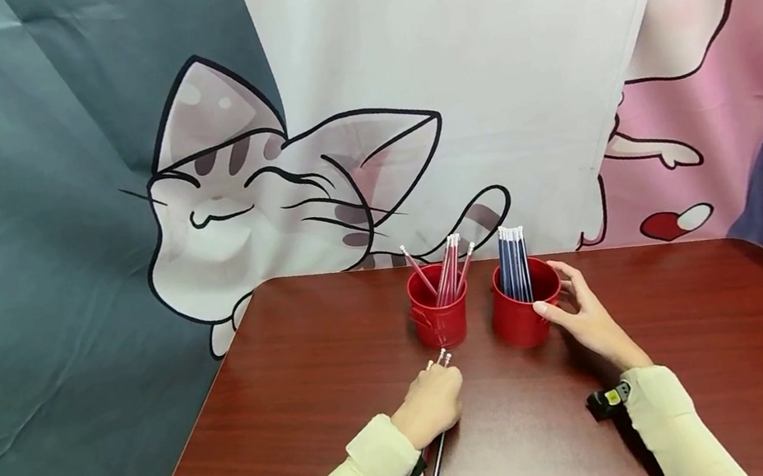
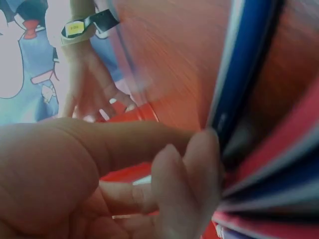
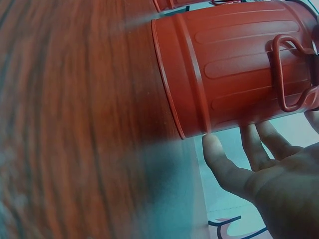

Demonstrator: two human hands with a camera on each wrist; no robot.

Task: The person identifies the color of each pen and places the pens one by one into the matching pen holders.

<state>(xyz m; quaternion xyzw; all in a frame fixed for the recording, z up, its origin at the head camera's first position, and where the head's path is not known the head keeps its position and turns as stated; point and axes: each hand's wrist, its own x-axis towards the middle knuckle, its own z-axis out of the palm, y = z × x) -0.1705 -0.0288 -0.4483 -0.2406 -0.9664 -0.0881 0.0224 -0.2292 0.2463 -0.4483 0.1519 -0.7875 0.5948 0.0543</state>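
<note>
My left hand (image 1: 432,403) pinches a few pencils (image 1: 437,469), whose white eraser ends poke out above the fist. Up close in the left wrist view, a blue pencil (image 2: 241,64) and red ones (image 2: 279,149) fan out by the fingertips, blurred. My right hand (image 1: 596,327) holds the side of the right-hand red bucket (image 1: 518,324), thumb in front and fingers toward the back. Upright blue pencils (image 1: 514,263) stand bunched in this bucket. Just left of it, a second red bucket (image 1: 442,326) holds several pinkish-red pencils (image 1: 449,277), some leaning outward.
Both buckets stand near the back of the brown wooden table (image 1: 285,386). Behind it hangs a cloth backdrop (image 1: 508,43) with cartoon cats. A wire handle (image 3: 280,74) sticks out from the bucket's side in the right wrist view.
</note>
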